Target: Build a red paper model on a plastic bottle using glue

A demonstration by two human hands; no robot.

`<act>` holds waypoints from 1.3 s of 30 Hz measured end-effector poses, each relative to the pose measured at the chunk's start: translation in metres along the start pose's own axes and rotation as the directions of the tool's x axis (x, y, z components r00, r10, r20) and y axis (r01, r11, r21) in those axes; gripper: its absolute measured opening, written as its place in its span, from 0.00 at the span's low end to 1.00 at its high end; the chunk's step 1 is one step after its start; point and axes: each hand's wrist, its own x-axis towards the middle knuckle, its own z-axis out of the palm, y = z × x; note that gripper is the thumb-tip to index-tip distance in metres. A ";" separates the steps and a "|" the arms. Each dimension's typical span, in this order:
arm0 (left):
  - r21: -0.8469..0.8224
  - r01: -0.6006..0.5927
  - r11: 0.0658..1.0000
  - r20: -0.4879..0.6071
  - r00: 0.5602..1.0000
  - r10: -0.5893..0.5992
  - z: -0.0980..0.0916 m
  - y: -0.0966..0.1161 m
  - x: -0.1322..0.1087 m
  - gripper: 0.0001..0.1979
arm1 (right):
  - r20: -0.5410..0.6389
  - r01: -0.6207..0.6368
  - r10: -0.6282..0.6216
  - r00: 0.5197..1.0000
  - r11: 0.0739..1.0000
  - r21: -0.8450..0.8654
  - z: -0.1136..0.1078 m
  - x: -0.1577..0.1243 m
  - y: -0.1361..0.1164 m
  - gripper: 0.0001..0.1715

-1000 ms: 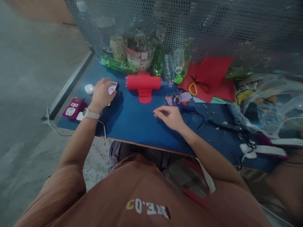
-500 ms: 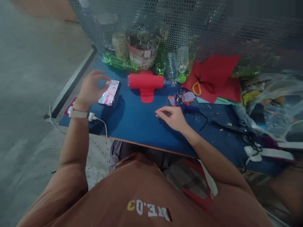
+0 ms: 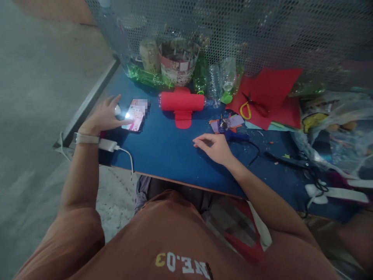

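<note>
My left hand [image 3: 103,114] hovers at the left of the blue table, thumb and fingers spread. Its thumb overlaps the lower left of a lit phone [image 3: 135,112], and a bright white glow shows beside a small pale round thing I cannot make out. My right hand [image 3: 214,147] rests on the table, fingers curled together with nothing visible in them. Behind and between the hands lies a plastic bottle wrapped in red sheet [image 3: 182,102], a ridged red flap [image 3: 183,119] sticking out toward me. A blue tool with a cord [image 3: 237,136] lies just beyond my right hand.
Scissors [image 3: 250,105] lie on red sheets [image 3: 271,97], with paper scraps [image 3: 229,123] nearby. Green bottles [image 3: 148,77] and a patterned tub [image 3: 179,68] line the mesh panel. A white power adapter [image 3: 107,145] sits near my left wrist. A plastic bag [image 3: 344,132] is at right.
My left hand has moved left and its fingers have spread from a near pinch. A bright glow has appeared by the phone. My right hand stays in place.
</note>
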 end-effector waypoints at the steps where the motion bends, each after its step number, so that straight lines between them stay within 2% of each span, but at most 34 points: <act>1: -0.002 0.004 1.000 0.009 1.000 -0.004 0.001 0.001 0.000 0.74 | 0.001 -0.005 0.005 1.000 1.000 0.000 0.000 0.000 0.000 0.27; 11: 0.024 0.037 0.999 0.018 0.999 -0.038 -0.003 0.013 -0.005 0.67 | 0.007 0.000 0.000 1.000 1.000 0.004 0.000 0.000 0.001 0.22; 20: 0.034 0.061 0.998 0.003 0.998 -0.061 0.000 0.015 -0.007 0.67 | 0.019 0.000 0.000 1.000 1.000 -0.023 0.001 0.000 0.002 0.26; 25: 0.015 0.033 0.999 -0.029 0.999 -0.033 0.003 0.015 -0.008 0.67 | 0.018 0.005 -0.004 1.000 1.000 -0.029 0.000 0.001 0.001 0.26; 31: 0.012 0.080 0.997 -0.029 0.996 -0.080 0.000 0.019 -0.009 0.63 | 0.023 -0.004 0.004 1.000 1.000 -0.020 0.000 0.001 0.000 0.25; 35: 0.023 0.106 0.994 -0.022 0.994 -0.105 -0.004 0.026 -0.012 0.67 | 0.020 -0.004 0.004 1.000 1.000 -0.019 0.000 0.001 0.000 0.25; 39: 0.032 0.126 0.992 0.000 0.992 -0.126 -0.007 0.033 -0.015 0.79 | 0.020 -0.002 0.002 1.000 1.000 -0.021 0.000 0.001 0.000 0.25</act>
